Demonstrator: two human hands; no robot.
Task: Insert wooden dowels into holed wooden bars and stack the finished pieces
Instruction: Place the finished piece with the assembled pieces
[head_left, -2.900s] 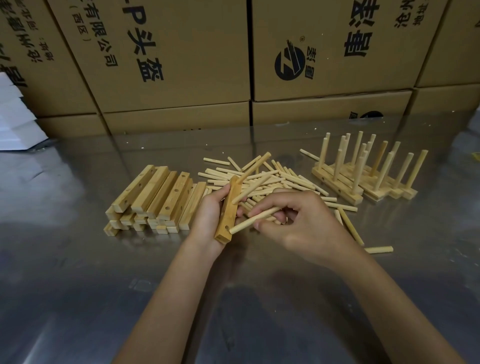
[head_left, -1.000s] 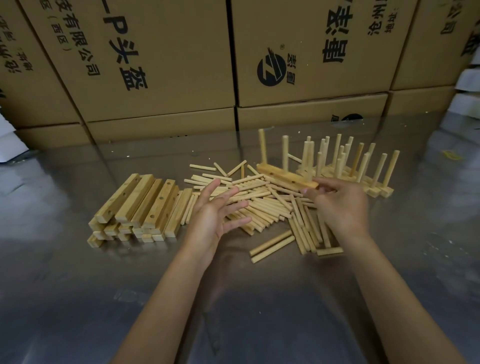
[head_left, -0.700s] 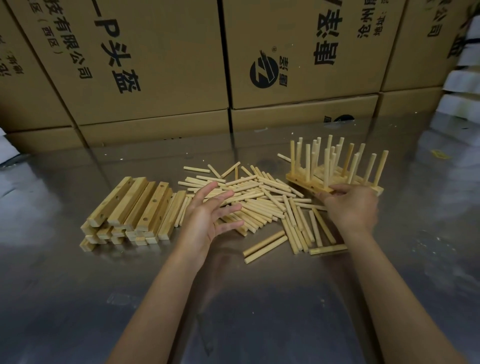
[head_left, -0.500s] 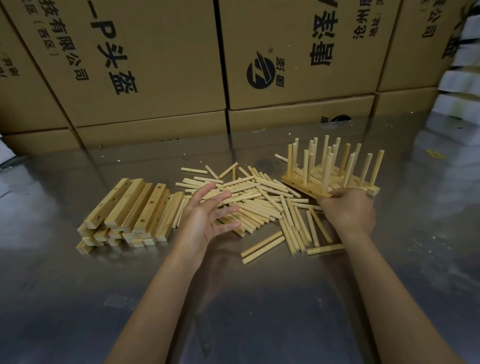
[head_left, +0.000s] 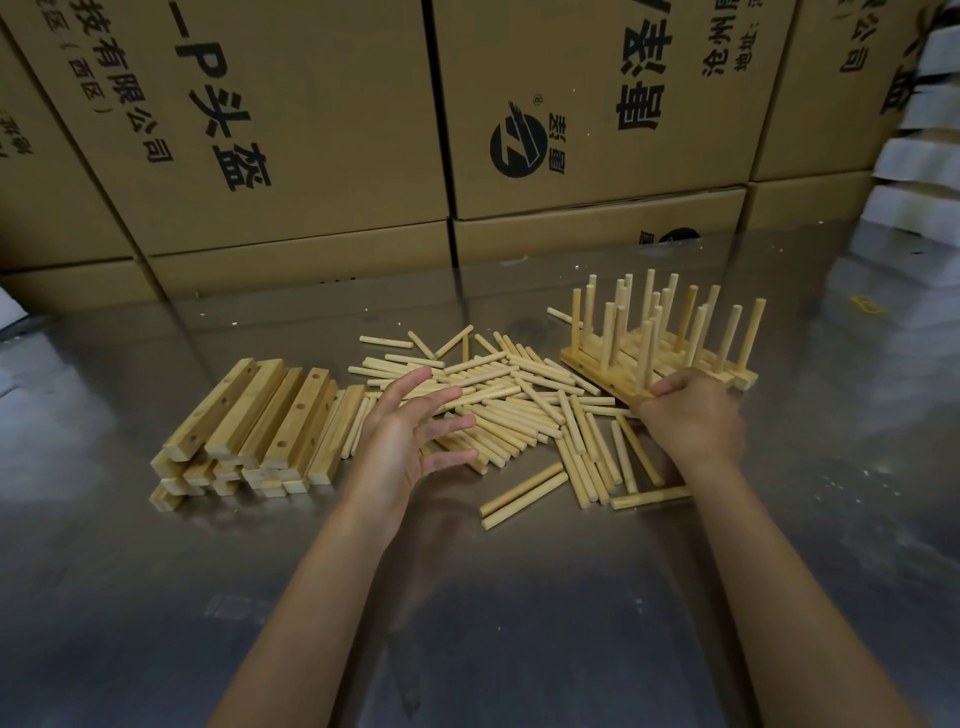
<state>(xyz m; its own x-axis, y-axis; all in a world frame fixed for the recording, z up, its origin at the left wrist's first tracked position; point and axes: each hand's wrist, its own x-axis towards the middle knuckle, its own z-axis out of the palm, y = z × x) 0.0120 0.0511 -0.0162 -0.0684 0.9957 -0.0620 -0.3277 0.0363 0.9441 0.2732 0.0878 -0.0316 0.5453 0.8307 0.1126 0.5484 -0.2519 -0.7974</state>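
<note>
The right hand (head_left: 693, 415) closes its grip on the near end of a finished bar (head_left: 605, 376) with upright dowels, which sits at the front of the stack of finished pieces (head_left: 670, 338) on the reflective metal surface (head_left: 156, 597). The left hand (head_left: 410, 441) hovers open, fingers spread, holding nothing, over the loose dowels (head_left: 519, 405) scattered between the two hands. A pile of holed bars (head_left: 249, 426) lies to its left, with cardboard boxes (head_left: 311, 130) behind.

Left hand (head_left: 410, 441) splayed; right hand (head_left: 693, 415) curled.
</note>
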